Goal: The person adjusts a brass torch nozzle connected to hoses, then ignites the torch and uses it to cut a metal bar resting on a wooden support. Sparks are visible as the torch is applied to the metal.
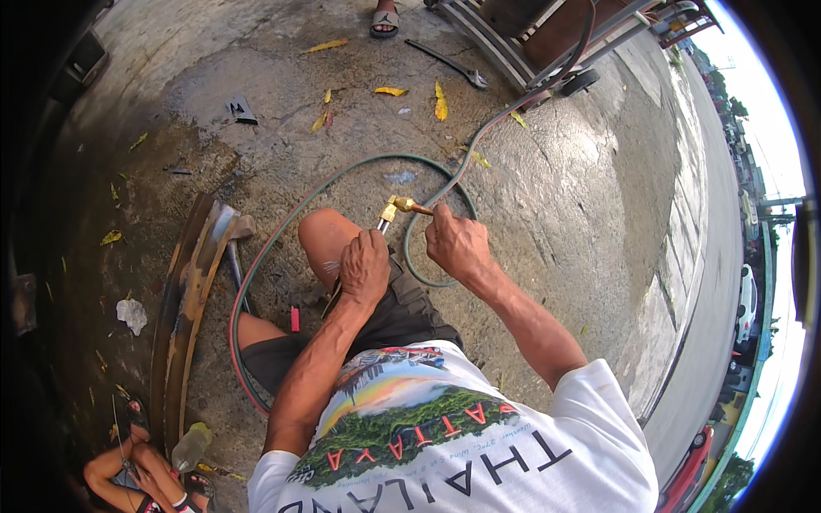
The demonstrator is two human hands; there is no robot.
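Observation:
My left hand (pixel 363 265) is closed around the metal body of a cutting torch. Its angled brass head (pixel 395 208) sticks up between my hands, over my bent bare knee. My right hand (pixel 453 244) grips the copper-coloured tip at the head's right. Paired green and red hoses (pixel 331 174) loop on the concrete around my lap. To the left lie curved rusty steel bars (pixel 184 291), with a hammer (pixel 242 229) beside them. A small pink object (pixel 295 318) rests on the ground by my left thigh.
A wheeled metal cart (pixel 505 43) stands at the top right, near an adjustable wrench (pixel 453 65). A co-worker's sandalled foot (pixel 385 24) is at the top. Another person's legs (pixel 150 474) and a plastic bottle (pixel 190 446) are at bottom left. Parked cars (pixel 746 299) line the road at right.

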